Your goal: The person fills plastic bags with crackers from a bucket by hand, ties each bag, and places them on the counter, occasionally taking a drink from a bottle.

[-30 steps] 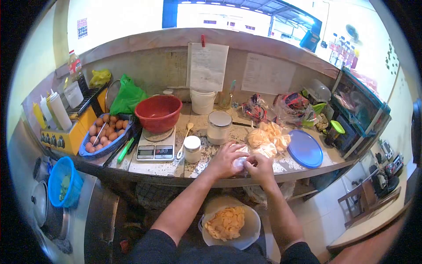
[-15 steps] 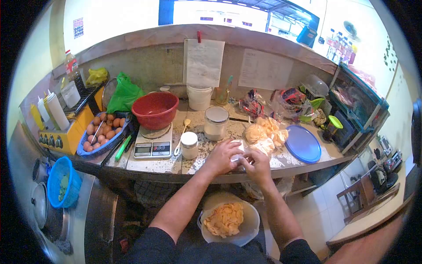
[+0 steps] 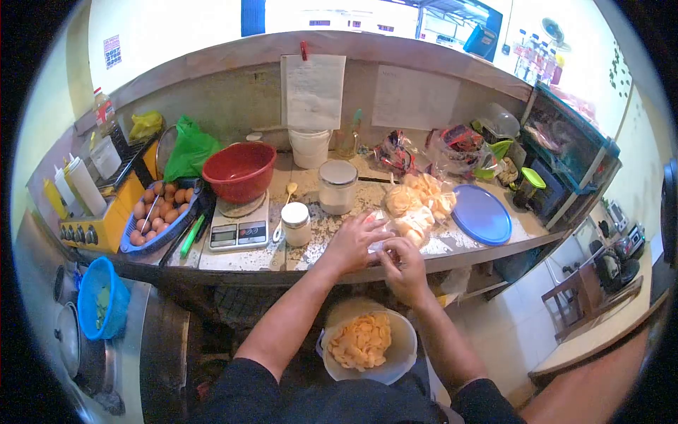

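Note:
Both hands are at the front edge of the worktop, close together on a small clear plastic bag (image 3: 379, 225). My left hand (image 3: 353, 244) lies over the bag with its fingers curled onto it. My right hand (image 3: 405, 271) pinches at the bag's near end, thumb and fingers together; the exact grip is partly hidden. Just beyond them sit several clear bags filled with pale orange chips (image 3: 414, 225). Below the hands, a white tub (image 3: 405, 346) holds loose orange chips (image 3: 360, 341).
Left along the worktop are a small white-lidded jar (image 3: 296, 230), a larger jar (image 3: 337, 194), a digital scale (image 3: 240, 231) under a red bowl (image 3: 236, 169), and an egg basket (image 3: 159, 219). A blue lid (image 3: 482, 215) lies right. A blue basket (image 3: 103, 297) stands lower left.
The view has shifted slightly. My right hand has drawn a little down and toward me, its fingers closing into a pinch, while my left hand stays on the plastic bag.

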`<state>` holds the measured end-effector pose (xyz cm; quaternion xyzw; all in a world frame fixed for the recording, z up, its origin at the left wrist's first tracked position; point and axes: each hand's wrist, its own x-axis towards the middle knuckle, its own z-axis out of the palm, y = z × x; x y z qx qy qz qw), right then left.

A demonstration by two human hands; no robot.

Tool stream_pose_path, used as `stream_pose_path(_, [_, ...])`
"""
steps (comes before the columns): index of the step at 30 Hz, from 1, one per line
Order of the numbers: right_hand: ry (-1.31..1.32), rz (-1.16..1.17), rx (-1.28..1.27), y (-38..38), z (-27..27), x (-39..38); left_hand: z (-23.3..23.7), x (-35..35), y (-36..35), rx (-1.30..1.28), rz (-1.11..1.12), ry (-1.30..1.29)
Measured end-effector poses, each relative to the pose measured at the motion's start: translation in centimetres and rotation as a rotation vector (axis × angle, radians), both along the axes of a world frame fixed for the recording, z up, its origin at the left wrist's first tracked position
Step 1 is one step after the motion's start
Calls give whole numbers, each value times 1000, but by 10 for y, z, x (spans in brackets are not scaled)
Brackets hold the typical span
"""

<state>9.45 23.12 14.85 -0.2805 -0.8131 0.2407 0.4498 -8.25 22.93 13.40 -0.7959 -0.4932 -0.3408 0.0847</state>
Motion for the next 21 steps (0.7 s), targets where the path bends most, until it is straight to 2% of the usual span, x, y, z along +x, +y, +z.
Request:
stream_pose_path(4, [51, 60, 101, -10, -4, 1, -5, -2, 3, -106, 17, 52])
stream_pose_path(10, [-1, 44, -50, -38, -3, 22, -12, -2, 8, -129, 57, -33])
stream_pose_path(13, [136, 123, 51, -54, 4, 33, -13, -5, 8, -161, 62, -57])
stream_pose_path(15, [331, 169, 7, -75, 19, 46, -6, -3, 3, -194, 67, -72])
stream_pose_path(17, [538, 167, 88, -91, 50, 64, -2, 0, 0, -206, 86, -85])
stream_pose_path(19, [794, 179, 81, -94, 58, 85, -6, -1, 4, -188, 81, -96])
stream_pose_path(21, [820, 112, 24, -106, 71, 96, 0, 1, 0, -105, 45, -124])
